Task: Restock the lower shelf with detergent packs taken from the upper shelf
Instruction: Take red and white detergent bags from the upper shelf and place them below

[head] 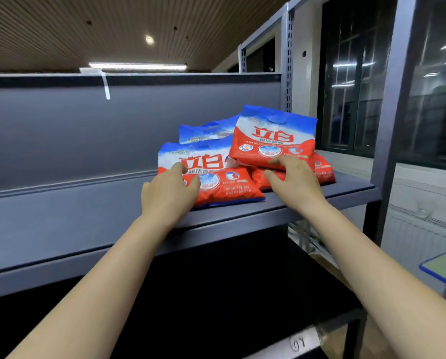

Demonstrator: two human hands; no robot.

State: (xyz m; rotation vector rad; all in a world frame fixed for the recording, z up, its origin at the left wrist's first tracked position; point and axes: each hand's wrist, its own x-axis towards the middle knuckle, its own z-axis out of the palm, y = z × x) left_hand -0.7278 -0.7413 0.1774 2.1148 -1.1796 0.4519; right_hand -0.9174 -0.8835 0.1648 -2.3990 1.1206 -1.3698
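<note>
Lower shelf [302,342]: nearest me, dark, a handwritten white label on its front edge.
Left hand [168,194]: on the near-left pack [216,174], fingers loosely spread over its red corner.
Right hand [295,181]: thumb under, fingers curled over the near edge of the top pack [273,138], pinching it.
Upper shelf [61,218]: grey metal, packs heaped at its right end.
Count: four packs that I can make out, two more peeking from beneath.
Facing: print upright to me, blue tops far, long axes running near to far; top pack tilted up.
Room: dark windows [354,94] right, slatted ceiling, strip light far.
</note>
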